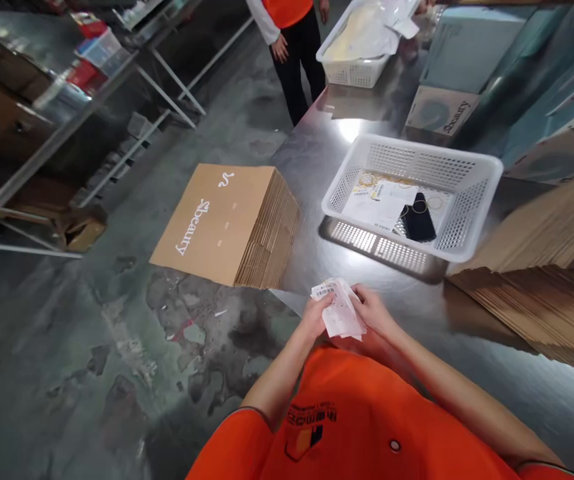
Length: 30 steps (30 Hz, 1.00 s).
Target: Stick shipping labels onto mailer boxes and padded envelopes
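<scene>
Several thin white paper slips (343, 316), one with a barcode, are held between my two hands at the near edge of the metal table. My left hand (317, 313) is closed on their left side, thumb over the paper. On the right side my right hand (371, 308) pinches the same slips. Beyond them stands a white perforated basket (477, 207) holding white papers (379, 202), yellow rubber bands (369, 179) and a black phone (421, 219).
A stack of flat brown cartons (217, 223) lies at the table's left edge; more cardboard (551, 293) is at right. Another white basket (354, 72), printed boxes (441, 110) and a person in orange (299, 53) are farther back. Shelving (131, 63) stands across the floor.
</scene>
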Available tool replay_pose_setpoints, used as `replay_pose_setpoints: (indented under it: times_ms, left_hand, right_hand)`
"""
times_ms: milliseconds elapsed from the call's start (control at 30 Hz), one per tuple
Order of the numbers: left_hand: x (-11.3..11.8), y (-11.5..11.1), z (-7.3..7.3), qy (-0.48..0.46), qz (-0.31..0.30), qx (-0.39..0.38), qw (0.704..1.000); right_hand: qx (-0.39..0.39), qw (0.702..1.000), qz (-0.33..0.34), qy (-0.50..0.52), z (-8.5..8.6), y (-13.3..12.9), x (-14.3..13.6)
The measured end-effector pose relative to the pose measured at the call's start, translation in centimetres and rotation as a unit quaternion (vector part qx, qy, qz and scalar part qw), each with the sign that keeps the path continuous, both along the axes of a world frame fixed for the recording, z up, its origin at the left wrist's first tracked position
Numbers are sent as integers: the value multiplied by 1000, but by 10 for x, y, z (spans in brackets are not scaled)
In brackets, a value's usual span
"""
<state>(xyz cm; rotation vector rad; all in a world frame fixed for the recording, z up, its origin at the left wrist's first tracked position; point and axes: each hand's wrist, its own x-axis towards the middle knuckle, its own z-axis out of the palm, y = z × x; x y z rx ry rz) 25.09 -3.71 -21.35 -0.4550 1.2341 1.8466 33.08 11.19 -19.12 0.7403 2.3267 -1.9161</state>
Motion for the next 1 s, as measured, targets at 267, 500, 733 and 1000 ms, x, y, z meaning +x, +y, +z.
replay_pose_setpoints:
  times_ms: [267, 500, 733, 1000]
  left_hand:
    - [-23, 1, 40, 179, -241, -99, 949]
    - [-49, 22, 55, 210, -197, -107, 952]
    - [-79, 44, 56, 241, -188, -92, 948]
    - [-111, 60, 38, 237, -197, -104, 946]
  right_hand:
    - [-139, 990, 25, -1, 22, 23, -5]
    - [-133, 990, -35, 41, 34, 56, -53]
    - [-183, 977, 106, 37, 52, 116, -108]
    - [-123, 980, 151, 31, 48, 150, -148]
